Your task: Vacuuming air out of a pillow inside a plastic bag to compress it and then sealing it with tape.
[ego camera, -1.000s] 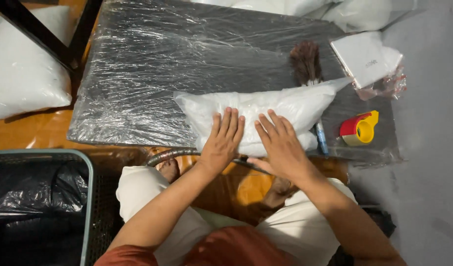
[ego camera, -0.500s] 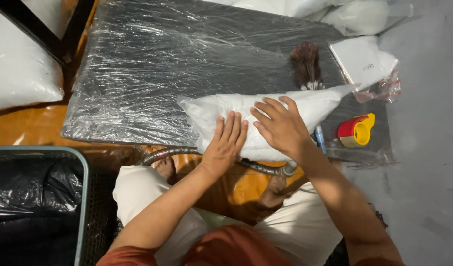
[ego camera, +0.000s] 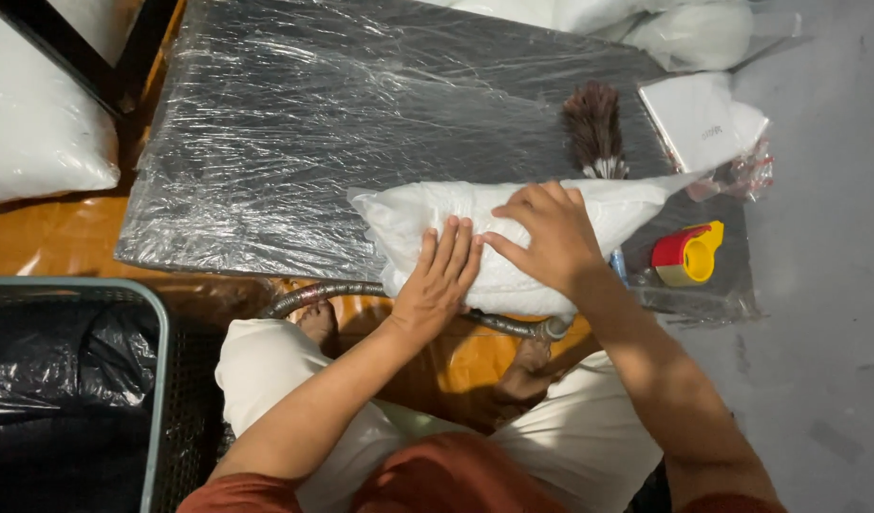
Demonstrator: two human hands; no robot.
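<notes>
- Far left, a bin (ego camera: 71, 399) lined with a black bag stands by the person's knee; a white pillow (ego camera: 33, 123) lies above it on the orange floor.
- The table (ego camera: 294, 142), wrapped in clear film, fills the middle.
- The left hand (ego camera: 441, 280) lies flat on the bag (ego camera: 494, 237), fingers straight and together, gripping nothing.
- The white bag lies along the table's near edge, plump and half flattened; by the look of it, more pressing is left.
- The right hand (ego camera: 546, 233) presses its top, fingers spread and slightly bent, also gripping nothing.
- Just behind the bag lies a brush (ego camera: 593, 128); a white box (ego camera: 698, 119) and a tape dispenser (ego camera: 686, 255) crowd the right end.
</notes>
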